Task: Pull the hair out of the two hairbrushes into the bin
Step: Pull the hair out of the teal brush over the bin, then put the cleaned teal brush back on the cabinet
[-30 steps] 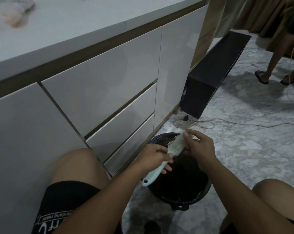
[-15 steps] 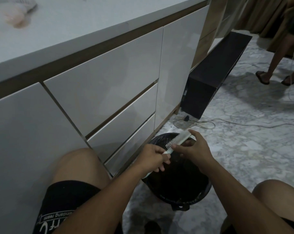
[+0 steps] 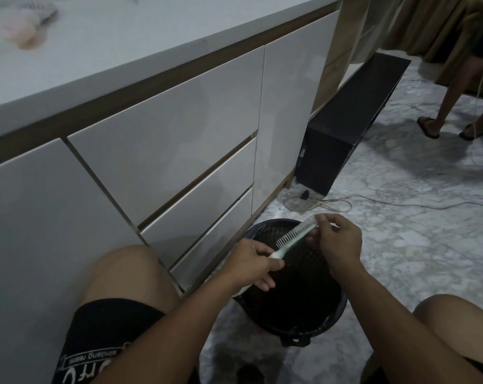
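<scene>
— Where is the brush?

— A seated person holds the pale mint plastic hairbrush, white bristles facing the cabinet, directly above the round black plastic mesh bin, which stands on the grey marbled floor between the knees.

— And the hands?

— The left hand grips the handle, fingers curled round it. The right hand pinches the far tip of the brush head between thumb and fingers; whether hair is caught there cannot be told.

— Surroundings?

— Glossy white cabinet drawers rise beside the bin. A long black box lies beyond, and a second person's sandalled feet stand well apart.
</scene>
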{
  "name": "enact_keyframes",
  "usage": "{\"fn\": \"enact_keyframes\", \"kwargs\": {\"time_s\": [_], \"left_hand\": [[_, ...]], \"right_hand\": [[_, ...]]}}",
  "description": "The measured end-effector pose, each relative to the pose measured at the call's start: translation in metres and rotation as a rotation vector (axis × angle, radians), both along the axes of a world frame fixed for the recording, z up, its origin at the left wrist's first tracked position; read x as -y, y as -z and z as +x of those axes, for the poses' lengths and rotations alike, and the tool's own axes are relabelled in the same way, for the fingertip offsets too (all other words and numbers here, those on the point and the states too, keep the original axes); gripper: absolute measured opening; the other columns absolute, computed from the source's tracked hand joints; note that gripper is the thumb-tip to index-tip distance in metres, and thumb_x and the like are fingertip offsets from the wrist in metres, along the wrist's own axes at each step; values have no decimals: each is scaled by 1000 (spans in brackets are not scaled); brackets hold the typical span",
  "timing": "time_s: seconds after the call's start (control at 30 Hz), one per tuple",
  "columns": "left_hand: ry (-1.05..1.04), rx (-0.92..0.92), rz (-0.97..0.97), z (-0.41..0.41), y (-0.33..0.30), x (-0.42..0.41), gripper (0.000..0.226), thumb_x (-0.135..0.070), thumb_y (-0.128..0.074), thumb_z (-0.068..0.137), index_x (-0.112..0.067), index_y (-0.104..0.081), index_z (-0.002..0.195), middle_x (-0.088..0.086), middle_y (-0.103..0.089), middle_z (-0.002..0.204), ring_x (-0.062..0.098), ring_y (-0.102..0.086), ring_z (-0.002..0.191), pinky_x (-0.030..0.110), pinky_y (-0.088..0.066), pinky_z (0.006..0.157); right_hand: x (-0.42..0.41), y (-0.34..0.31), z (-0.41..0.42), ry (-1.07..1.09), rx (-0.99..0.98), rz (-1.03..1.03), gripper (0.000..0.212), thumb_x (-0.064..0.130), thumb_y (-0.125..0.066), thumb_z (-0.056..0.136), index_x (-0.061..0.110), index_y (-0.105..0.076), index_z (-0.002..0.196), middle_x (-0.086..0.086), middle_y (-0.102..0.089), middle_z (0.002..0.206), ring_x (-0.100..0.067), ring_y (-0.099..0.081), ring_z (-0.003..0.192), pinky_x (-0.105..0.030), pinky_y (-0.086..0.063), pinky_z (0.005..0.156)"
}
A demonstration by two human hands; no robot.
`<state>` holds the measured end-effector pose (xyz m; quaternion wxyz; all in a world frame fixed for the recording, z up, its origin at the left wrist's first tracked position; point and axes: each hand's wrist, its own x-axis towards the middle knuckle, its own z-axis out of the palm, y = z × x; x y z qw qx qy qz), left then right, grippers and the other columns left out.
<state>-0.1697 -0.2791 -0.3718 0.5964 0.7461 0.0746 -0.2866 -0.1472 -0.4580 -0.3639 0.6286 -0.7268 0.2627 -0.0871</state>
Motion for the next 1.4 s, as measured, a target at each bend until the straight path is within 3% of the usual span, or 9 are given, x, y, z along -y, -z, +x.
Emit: {"fn": "enact_keyframes", "kwargs": {"time_s": [0.2,0.3,0.47,0.57,0.73,0.87,1.1,1.2,1.4], "left_hand": [[-10,11,17,-1,-2,-2,25,-15,-64,92,2,-66,111,14,-65,80,16,-64,47,25,-54,43],[-20,21,-23,0,-4,-2,21,-15,-59,95,0,-66,108,13,-65,77,17,-64,46,25,-52,42],[-22,-10,-48,-1,-5,-2,17,-15,-58,95,-2,-69,93,11,-66,69,22,-61,43,28,-49,42],[-30,-43,-80,0,-6,-3,18,-14,-57,95,1,-68,96,13,-64,67,22,-58,40,27,-46,40],[6,-50,-87,-3,-9,-2,17,-11,-56,94,0,-68,88,12,-62,66,20,-56,39,26,-43,37],[42,-58,-78,-5,-13,-4,18,-11,-56,94,1,-67,86,14,-62,69,19,-55,38,25,-44,37],[110,27,119,-13,-25,-11,21,-14,-61,92,2,-68,104,9,-63,69,13,-58,39,23,-47,40],[107,76,225,-13,-30,-14,23,-7,-59,85,-1,-70,105,7,-62,61,12,-56,41,23,-48,44],[47,237,304,-14,-54,-14,42,-27,-56,58,-9,-78,90,16,-66,69,26,-58,58,36,-49,60]], "right_hand": [[4,3,-1,-28,-51,-37,21,13,-78,78,7,-70,97,-3,-71,84,-15,-70,78,-28,-57,72],[-6,-2,-9,-299,-64,7,49,12,-83,72,14,-57,114,6,-62,96,-7,-63,87,-13,-50,61],[-9,10,-10,-442,-79,-208,95,20,-91,61,23,-40,141,1,-50,123,-14,-61,96,-14,-52,58],[-8,10,-8,-391,-65,-218,88,25,-92,58,27,-46,133,0,-55,115,-17,-60,96,-23,-53,71],[1,7,-2,-245,-106,-232,49,32,-84,70,22,-62,112,-5,-67,94,-19,-66,83,-23,-48,57],[6,6,2,-145,-105,-338,19,34,-70,84,20,-71,97,-3,-67,80,-22,-66,83,-30,-50,67],[1,15,-1,-289,-302,-619,29,2,-51,81,15,-70,98,-11,-70,98,-30,-62,94,-32,-47,76],[-5,8,3,-340,-268,-478,27,13,-51,88,13,-66,111,-11,-69,105,-31,-64,100,-41,-53,86],[-17,-30,11,-322,-230,-51,37,45,-64,86,18,-59,111,-11,-66,98,-27,-72,75,-38,-60,60]]}}
